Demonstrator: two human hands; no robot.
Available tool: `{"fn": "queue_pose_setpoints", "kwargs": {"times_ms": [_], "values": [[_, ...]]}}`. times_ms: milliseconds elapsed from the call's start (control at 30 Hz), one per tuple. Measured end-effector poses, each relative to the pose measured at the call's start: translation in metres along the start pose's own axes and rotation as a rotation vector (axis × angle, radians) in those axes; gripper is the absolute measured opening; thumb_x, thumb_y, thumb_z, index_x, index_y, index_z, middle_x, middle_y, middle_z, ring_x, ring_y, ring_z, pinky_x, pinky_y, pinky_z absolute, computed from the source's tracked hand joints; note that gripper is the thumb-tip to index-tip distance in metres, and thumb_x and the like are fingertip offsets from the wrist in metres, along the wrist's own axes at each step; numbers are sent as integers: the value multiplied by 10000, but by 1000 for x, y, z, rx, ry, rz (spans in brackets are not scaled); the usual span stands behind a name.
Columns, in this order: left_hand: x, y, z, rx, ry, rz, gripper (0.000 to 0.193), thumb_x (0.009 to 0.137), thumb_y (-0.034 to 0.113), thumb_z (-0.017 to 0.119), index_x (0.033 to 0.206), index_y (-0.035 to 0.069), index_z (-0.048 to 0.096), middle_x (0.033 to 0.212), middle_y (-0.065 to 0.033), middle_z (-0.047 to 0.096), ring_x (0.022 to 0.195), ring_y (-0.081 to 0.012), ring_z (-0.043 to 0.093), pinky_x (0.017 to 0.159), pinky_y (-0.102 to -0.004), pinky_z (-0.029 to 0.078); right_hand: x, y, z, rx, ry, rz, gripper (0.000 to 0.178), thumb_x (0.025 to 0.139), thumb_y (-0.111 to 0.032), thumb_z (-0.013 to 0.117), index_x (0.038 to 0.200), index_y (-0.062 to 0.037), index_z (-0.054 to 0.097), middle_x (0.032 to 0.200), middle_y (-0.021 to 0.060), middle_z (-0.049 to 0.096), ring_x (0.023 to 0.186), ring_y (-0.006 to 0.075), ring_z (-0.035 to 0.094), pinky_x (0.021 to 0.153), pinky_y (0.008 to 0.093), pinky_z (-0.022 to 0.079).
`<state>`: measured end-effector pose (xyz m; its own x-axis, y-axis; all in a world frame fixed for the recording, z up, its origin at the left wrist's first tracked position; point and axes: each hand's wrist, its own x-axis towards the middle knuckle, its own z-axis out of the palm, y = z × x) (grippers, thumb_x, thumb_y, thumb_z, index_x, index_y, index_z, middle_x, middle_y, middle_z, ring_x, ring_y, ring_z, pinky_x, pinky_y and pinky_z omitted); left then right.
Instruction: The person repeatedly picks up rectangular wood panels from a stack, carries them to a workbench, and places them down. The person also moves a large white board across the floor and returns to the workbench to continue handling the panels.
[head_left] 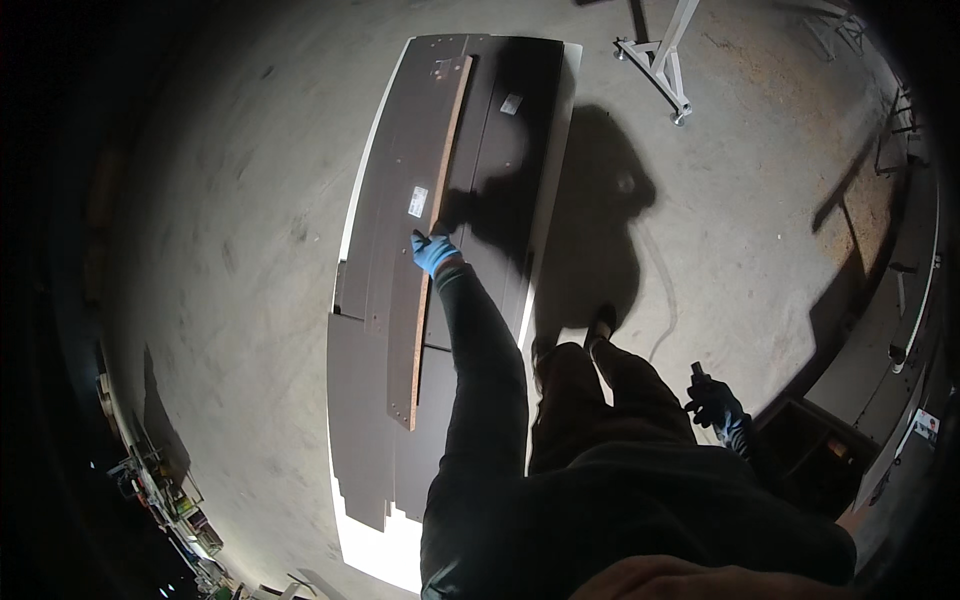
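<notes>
A long, narrow dark board [440,160] with a raw chipboard edge lies lengthwise on a stack of dark panels [360,420]. My left hand [436,252], in a blue glove, is closed on this board's edge near its middle, thumb and fingers to the left of the chipboard strip. Small holes show near the board's ends. To the right of my legs, my right hand [716,405], in a dark glove, is closed around a dark object with a short grey cylindrical end [698,372]. Its kind is hard to make out.
White sheeting [380,550] shows beneath the panels, and white labels [418,201] sit on the dark surfaces. A white metal stand [662,70] is at the far right. An open dark box [815,455] stands by my right arm. Shelving with assorted items [190,520] is at lower left.
</notes>
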<state>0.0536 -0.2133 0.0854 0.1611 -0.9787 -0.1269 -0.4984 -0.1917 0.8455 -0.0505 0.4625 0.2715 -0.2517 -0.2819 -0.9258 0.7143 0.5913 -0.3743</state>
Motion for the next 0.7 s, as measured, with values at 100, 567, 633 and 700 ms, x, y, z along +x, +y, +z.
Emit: {"fn": "queue_pose_setpoints", "kwargs": {"times_ms": [100, 567, 633, 700], "values": [[52, 14, 52, 13, -4, -12, 674, 815, 352, 831, 1329, -30, 622, 1247, -182, 716, 1112, -274, 691, 948, -337, 518, 23, -50, -12, -224, -91, 7, 217, 1042, -343, 514, 1061, -138, 580, 893, 25, 604, 737, 211, 641, 518, 370, 506], [161, 109, 284, 1201, -440, 571, 521, 984, 501, 497, 1252, 95, 682, 1299, -146, 680, 1216, -318, 626, 1039, -430, 484, 77, -256, 51, -202, 63, -134, 387, 1029, -431, 504, 996, -88, 679, 826, 12, 611, 765, 135, 573, 664, 345, 450], [137, 124, 301, 1019, -449, 648, 500, 994, 474, 497, 1240, 79, 680, 1286, -150, 681, 1205, -312, 626, 1032, -424, 489, 57, -264, 45, -102, 125, -191, 416, 1031, -451, 498, 990, -85, 692, 811, 6, 611, 760, 120, 561, 678, 334, 438], [107, 135, 318, 775, -502, 681, 479, 1005, 446, 498, 1227, 63, 678, 1273, -153, 683, 1194, -306, 627, 1024, -418, 494, 36, -258, 28, -65, 223, 55, 445, 1023, -474, 501, 1016, -78, 707, 817, 26, 644, 772, 120, 595, 685, 326, 450]]}}
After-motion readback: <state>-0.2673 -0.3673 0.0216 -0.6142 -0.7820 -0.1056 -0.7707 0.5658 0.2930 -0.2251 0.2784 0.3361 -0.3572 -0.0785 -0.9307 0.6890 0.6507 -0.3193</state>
